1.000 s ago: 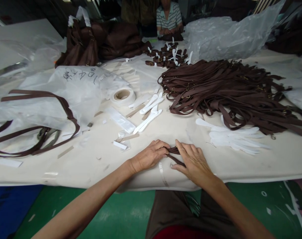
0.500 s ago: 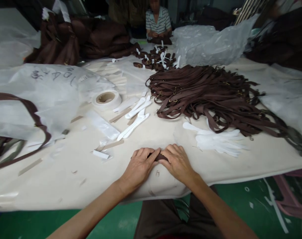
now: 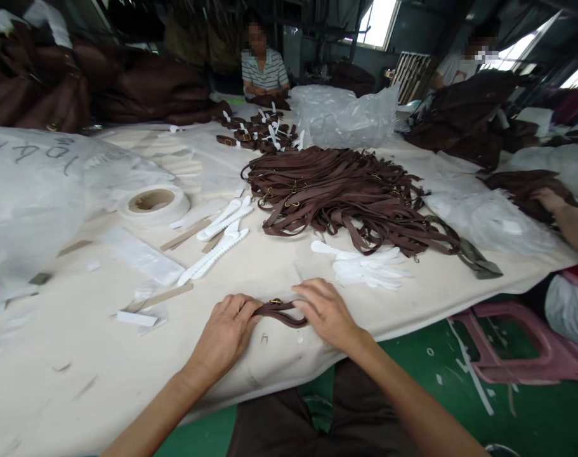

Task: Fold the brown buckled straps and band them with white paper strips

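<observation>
A brown strap [image 3: 289,319] lies folded into a narrow loop near the table's front edge, with a brass buckle [image 3: 275,301] on its upper side. My left hand [image 3: 226,330] is closed on the loop's left end, pressing it down at the tabletop. At the right end is my right hand [image 3: 329,314], thumb and fingers parted with the strap's end between them, the thumb touching it. That end is partly hidden behind the thumb. White toothed plastic strips [image 3: 215,254] lie to the left, and white gloves [image 3: 369,266] to the right.
Beyond my hands is a large pile of brown straps [image 3: 336,190]. A white tape roll [image 3: 154,206] stands at left, by plastic sheeting [image 3: 32,184]. Short buckled straps [image 3: 257,130] lie further back. A co-worker [image 3: 264,66] sits opposite; another person's hand [image 3: 550,200] is at right.
The view has swung to the right. The strap was mostly covered by both hands; now my hands are further apart, the buckle shows and the right fingers have loosened.
</observation>
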The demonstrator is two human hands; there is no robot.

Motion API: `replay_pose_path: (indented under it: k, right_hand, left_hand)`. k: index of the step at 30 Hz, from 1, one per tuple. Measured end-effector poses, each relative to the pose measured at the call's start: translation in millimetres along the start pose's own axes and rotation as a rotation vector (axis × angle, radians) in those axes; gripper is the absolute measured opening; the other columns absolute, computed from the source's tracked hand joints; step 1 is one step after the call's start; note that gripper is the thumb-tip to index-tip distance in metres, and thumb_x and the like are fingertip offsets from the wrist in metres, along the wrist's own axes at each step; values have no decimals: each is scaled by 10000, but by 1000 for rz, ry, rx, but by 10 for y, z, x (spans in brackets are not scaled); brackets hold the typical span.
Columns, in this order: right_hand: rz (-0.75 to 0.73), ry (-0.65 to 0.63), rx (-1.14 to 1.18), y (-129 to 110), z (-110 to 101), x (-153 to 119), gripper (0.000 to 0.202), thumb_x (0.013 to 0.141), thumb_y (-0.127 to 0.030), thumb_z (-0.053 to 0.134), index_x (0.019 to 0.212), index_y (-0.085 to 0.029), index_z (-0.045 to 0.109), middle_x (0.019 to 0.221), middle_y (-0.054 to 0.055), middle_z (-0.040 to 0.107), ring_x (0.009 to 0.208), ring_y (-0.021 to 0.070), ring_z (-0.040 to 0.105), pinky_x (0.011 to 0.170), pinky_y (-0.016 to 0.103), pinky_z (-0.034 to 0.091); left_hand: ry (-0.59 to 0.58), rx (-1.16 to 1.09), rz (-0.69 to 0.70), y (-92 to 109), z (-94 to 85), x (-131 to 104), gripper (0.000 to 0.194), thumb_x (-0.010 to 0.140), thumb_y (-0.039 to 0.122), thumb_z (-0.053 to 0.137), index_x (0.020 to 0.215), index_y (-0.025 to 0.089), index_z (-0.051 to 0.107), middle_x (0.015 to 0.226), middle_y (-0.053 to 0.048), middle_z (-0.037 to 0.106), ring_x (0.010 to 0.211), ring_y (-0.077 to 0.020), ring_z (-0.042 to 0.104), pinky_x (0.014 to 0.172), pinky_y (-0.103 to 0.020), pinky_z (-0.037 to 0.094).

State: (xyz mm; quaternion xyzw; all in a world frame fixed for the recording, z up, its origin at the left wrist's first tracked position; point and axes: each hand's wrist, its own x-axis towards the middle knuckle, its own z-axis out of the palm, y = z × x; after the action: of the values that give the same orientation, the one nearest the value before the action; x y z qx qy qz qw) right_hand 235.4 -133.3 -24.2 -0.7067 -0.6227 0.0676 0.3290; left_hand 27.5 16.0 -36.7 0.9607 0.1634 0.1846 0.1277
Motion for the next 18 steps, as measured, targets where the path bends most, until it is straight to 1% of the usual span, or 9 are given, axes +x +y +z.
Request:
replay_pose_path:
  k: [2,3,4,6,8,10,12,16,18]
  right_hand:
    - [96,125,-12,270,-239,-69,316,1016,-284,396,1125,-225,687,1067,84,664,1021,205,591,927,351,475]
    - [142,156,-49,422,-360,-84,325,1016,-278,384,1074,-220,699,1027,83,667,996,210,592,922,360,478]
    - [173,148,-100,570,-474,-82,326,1014,-272,382,1032,-219,703,994,80,667,970,213,589,915,366,479]
    - [211,63,-216,820,-661,-32,304,1003,-242,393,1003,-215,695,968,77,658,936,214,576,892,367,474]
    - [241,-83,-308,969,-788,63,253,980,-209,430,1023,-202,680,982,79,640,937,212,561,857,353,458]
    - [268,-216,-352,1022,-870,177,187,939,-186,496,1003,-187,672,982,77,621,944,208,551,815,327,433]
    - [272,-297,-346,1017,-926,283,119,888,-158,554,920,-183,666,938,56,608,911,192,550,768,293,405]
    - [225,-361,-281,983,-1012,411,94,798,-97,587,764,-180,614,823,13,580,803,154,540,683,249,354]
    - [200,-370,-240,989,-1052,427,99,779,-96,581,722,-177,583,803,5,575,782,146,538,674,245,348]
  left_hand:
    - [5,-15,-14,10,-13,6,274,1000,350,424,1063,206,648,931,-73,647,843,-240,583,749,-375,487]
    - [8,-19,-23,16,-20,7,281,1001,353,418,1063,204,649,928,-72,645,846,-240,589,754,-376,490]
    - [10,-23,-35,21,-28,7,290,1002,359,412,1066,201,647,930,-73,644,853,-239,597,763,-376,493]
    - [22,-45,-72,30,-44,3,313,1003,379,399,1075,194,641,943,-75,644,873,-238,612,785,-377,504]
    - [36,-86,-115,38,-60,-3,334,999,405,391,1077,189,634,964,-78,644,894,-237,623,814,-375,513]
    - [53,-134,-155,44,-76,-5,348,993,428,386,1070,191,629,977,-78,647,912,-237,630,847,-374,515]
    - [73,-183,-207,47,-92,-2,361,981,455,390,1060,191,623,977,-80,653,929,-246,634,878,-382,511]
    - [124,-326,-390,80,-153,16,388,934,524,429,1035,197,610,989,-78,692,943,-267,649,904,-394,504]
    - [179,-430,-498,132,-213,34,395,904,547,468,1038,203,607,1001,-66,703,947,-266,648,904,-383,503]
